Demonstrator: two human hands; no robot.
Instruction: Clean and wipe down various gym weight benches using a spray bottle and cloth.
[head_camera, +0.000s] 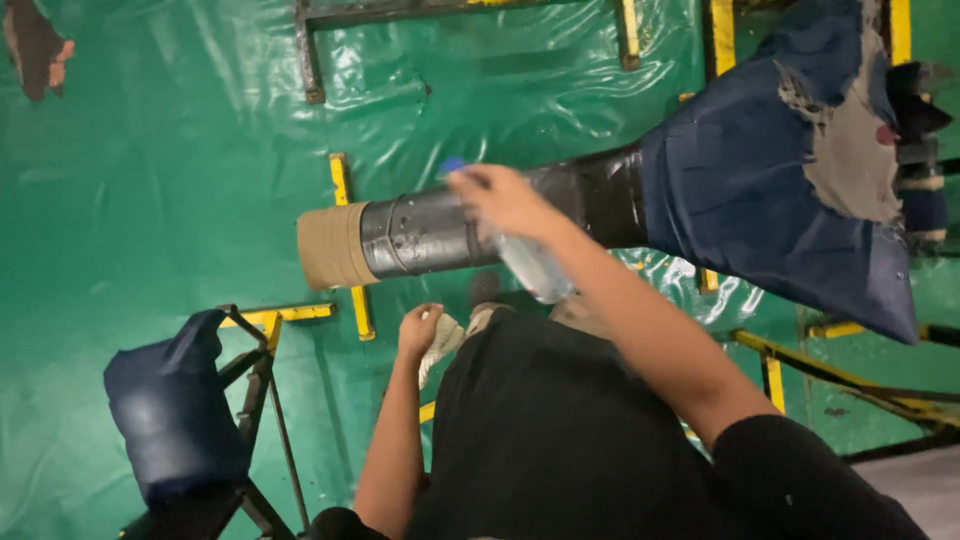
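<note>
Place: industrial workshop | Floor: green plastic sheeting (150, 180), glossy and wrinkled | Fixtures: yellow-painted steel frames (350, 240) on the floor; long dark metal pipe (440, 230), one end taped tan, other end wrapped in blue cloth (760, 180) | Also: black metal stand (265, 400) with blue cover

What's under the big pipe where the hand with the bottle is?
Under the pipe lie green plastic sheeting and yellow bars. The right hand, clear bottle and arm cover part of it.

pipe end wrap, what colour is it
Tan, on the pipe's end wrap; head view.
</note>
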